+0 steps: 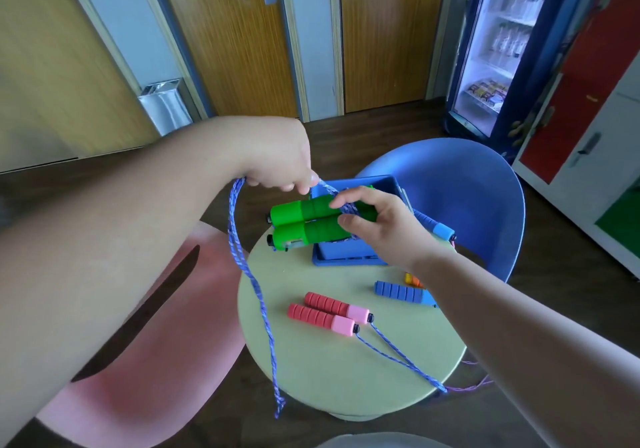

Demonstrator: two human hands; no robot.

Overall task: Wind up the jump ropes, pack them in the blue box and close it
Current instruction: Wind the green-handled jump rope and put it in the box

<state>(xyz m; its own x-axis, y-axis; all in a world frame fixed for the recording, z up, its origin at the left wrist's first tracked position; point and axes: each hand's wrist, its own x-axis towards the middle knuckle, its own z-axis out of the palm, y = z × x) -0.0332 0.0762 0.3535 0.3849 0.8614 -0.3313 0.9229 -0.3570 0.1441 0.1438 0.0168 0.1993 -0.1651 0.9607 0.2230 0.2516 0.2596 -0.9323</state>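
Note:
My right hand (375,226) grips two green jump-rope handles (304,222) held side by side above the blue box (349,250). Their blue braided cord (256,285) is wrapped once round the handles near my right fingers. My left hand (277,160) pinches that cord just above the handles, and a long doubled loop hangs from it down past the table edge. A pink-handled jump rope (329,312) lies on the small round green table (311,361), its cord trailing over the front right edge. Blue handles (403,292) lie to the right, partly hidden by my right arm.
The open blue box stands at the table's far side. Another blue handle (438,228) and a small orange piece (412,278) lie beside it. A blue chair (467,188) stands behind the table, a pink chair (166,326) to its left. Doors and a drinks fridge (495,46) lie beyond.

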